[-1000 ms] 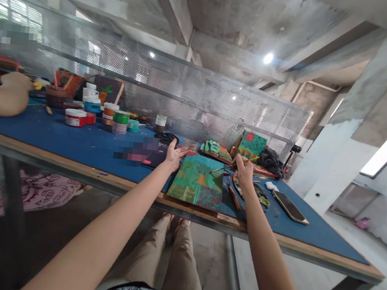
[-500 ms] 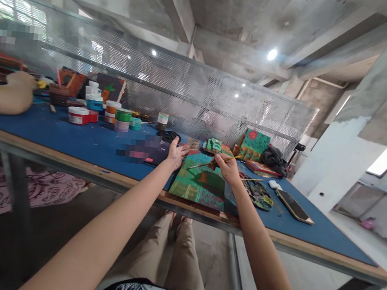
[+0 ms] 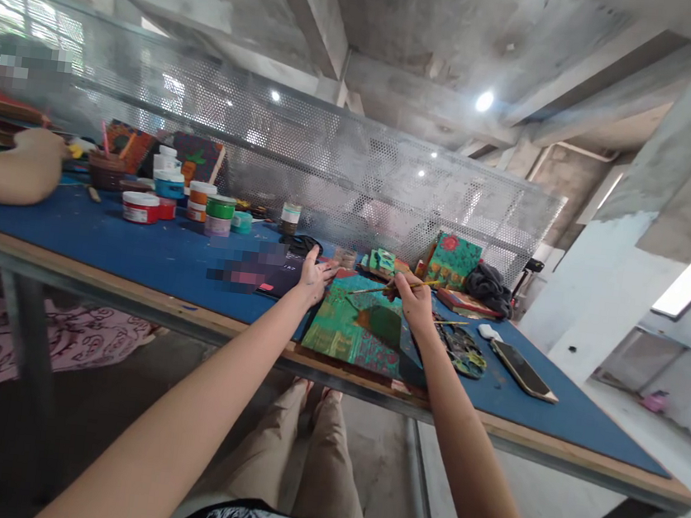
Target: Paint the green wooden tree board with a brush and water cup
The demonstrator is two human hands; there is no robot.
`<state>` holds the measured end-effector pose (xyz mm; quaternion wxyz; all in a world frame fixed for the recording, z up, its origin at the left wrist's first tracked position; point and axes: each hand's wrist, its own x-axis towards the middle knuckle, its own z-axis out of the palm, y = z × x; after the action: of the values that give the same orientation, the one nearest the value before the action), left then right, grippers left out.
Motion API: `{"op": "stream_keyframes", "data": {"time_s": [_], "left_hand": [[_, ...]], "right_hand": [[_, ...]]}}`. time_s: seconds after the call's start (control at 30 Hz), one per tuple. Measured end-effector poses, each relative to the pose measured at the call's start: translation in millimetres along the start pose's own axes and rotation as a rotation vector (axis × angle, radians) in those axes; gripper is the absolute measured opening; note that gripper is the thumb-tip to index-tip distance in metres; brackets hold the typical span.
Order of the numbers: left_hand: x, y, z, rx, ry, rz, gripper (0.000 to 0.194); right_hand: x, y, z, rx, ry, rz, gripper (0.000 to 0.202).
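Green painted board (image 3: 337,329), at the near edge of the table (image 3: 152,258): probably light, stiff, smearable; best held by its sides. Left hand (image 3: 315,280), fingers open, beside it; right hand (image 3: 414,300) grips a brush (image 3: 370,290).

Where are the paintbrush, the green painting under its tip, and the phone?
Paintbrush (image 3: 370,290): head view, on the shaft between tip and right hand (image 3: 416,304).
Green painting (image 3: 338,321): head view, on the left part of its painted face.
Phone (image 3: 523,369): head view, middle of its dark screen.
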<state>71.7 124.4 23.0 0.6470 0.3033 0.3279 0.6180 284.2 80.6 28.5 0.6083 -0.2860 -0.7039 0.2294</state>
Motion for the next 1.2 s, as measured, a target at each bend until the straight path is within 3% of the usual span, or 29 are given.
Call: {"op": "stream_keyframes", "data": {"time_s": [0.33,0.8,1.2], "left_hand": [[-2,1,2.2,-0.008,0.011,0.003,0.058],[-7,1,7.5,-0.024,0.042,0.022,0.053],[-5,1,7.3,0.046,0.074,0.009,0.052]], "right_hand": [[0,7,-2,-0.024,-0.015,-0.015,0.045],[1,-1,13,-0.112,-0.092,-0.055,0.036],[1,-4,-1,-0.16,0.058,-0.038,0.048]]}}
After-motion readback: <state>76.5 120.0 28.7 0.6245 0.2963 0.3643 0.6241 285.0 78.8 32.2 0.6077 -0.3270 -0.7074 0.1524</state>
